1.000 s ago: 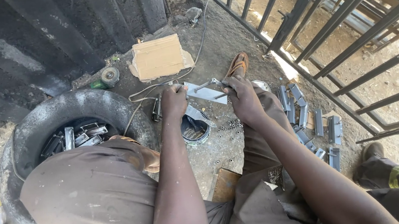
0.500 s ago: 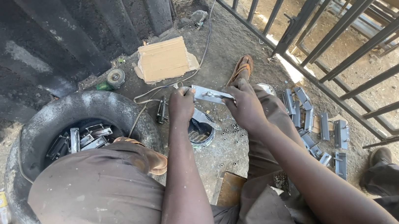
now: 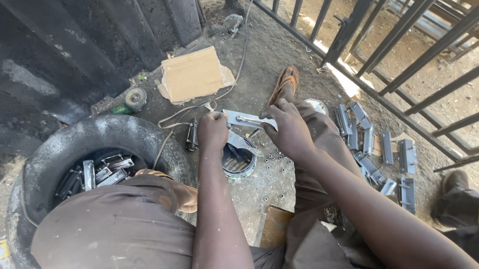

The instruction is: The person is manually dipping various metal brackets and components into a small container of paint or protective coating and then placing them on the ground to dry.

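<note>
- Both hands have shifted a little rightward with the metal strip since half a second ago, and the view has swung so the tyre sits lower left.
- Near the lens, a brown-trousered knee [image 3: 108,243] fills the lower left; the person's two bare forearms reach forward over it.
- Left hand [image 3: 213,131] is closed in a fist around the near end of the strip [image 3: 247,119], knuckles up.
- Right hand [image 3: 290,129] clamps the strip's other end, fingers curled tight over it.
- Strip, a flat grey piece of metal, is held level between the hands, just above a round tin [image 3: 237,159] on the dirt.
- Small nuts [image 3: 272,166] are scattered on the ground beside the tin.
- Right of the leg, grey metal brackets [image 3: 371,144] lie in a loose row near the fence [image 3: 394,23].
- Left, a tyre [image 3: 47,166] lies flat, with more metal pieces [image 3: 98,174] inside.
- Farther off, a sandalled foot [image 3: 285,82], a cardboard sheet [image 3: 190,74] and a cable [image 3: 233,76] on the ground.
</note>
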